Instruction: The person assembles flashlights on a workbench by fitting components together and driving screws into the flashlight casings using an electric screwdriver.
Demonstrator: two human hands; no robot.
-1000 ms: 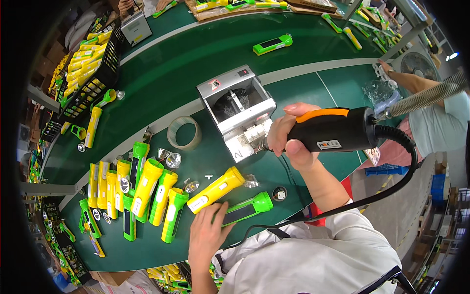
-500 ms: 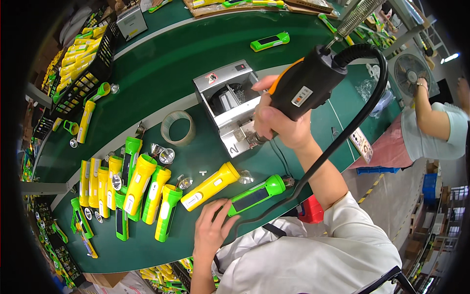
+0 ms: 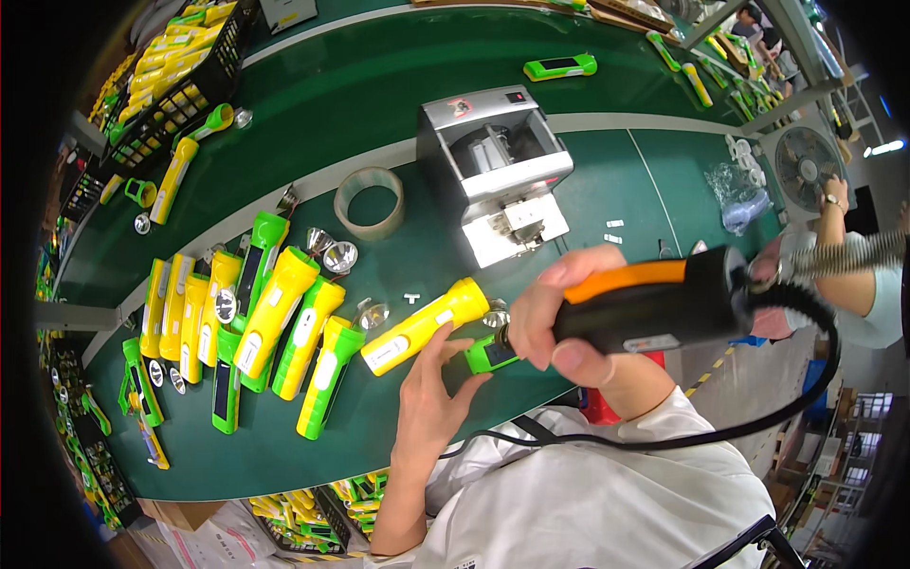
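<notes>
Head view: my right hand [image 3: 538,318] grips driver [image 3: 630,315]; left hand [image 3: 431,398] straddles torch [image 3: 482,357], pinch unclear. Likely light, stiff; hold midbody.

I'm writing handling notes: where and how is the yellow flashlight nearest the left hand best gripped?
Probably by the narrow body of the yellow flashlight, from above, so the left hand can close across its sides. It lies on its side, head flaring wider, with a shiny reflector just beyond; a body grip should stay clear of that.
</notes>
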